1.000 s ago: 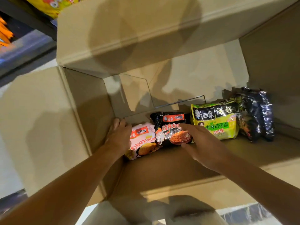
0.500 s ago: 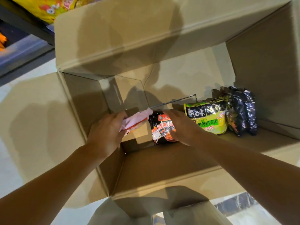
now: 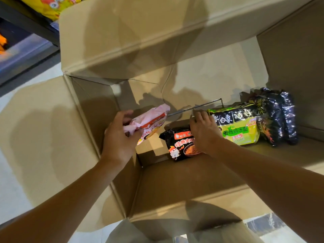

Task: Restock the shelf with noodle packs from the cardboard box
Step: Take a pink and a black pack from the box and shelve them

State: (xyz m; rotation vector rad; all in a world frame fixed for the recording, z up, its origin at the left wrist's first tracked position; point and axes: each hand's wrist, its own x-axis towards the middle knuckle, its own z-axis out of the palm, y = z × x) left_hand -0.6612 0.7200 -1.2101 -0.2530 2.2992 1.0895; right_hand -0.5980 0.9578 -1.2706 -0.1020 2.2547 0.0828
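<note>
I look down into an open cardboard box (image 3: 166, 183). My left hand (image 3: 119, 137) grips a pink noodle pack (image 3: 149, 120) by its left end and holds it tilted above the box floor near the left wall. My right hand (image 3: 205, 132) grips the top right edge of a black noodle pack (image 3: 180, 144) with red and orange print, which stands tilted in the box. Right of it a green and yellow noodle pack (image 3: 238, 127) leans upright. Two dark shiny packs (image 3: 275, 116) stand at the box's right end.
The box flaps spread outward: a wide far flap (image 3: 140, 32), a left flap (image 3: 43, 137) and a right flap (image 3: 298, 67). A dark shelf (image 3: 26, 55) with yellow packs (image 3: 50, 6) shows at the upper left. Pale floor (image 3: 10, 190) lies beside the box.
My left hand has taken hold of the pink pack and lifted it off the box floor. My right hand has closed on the black pack's upper edge and tipped it upright.
</note>
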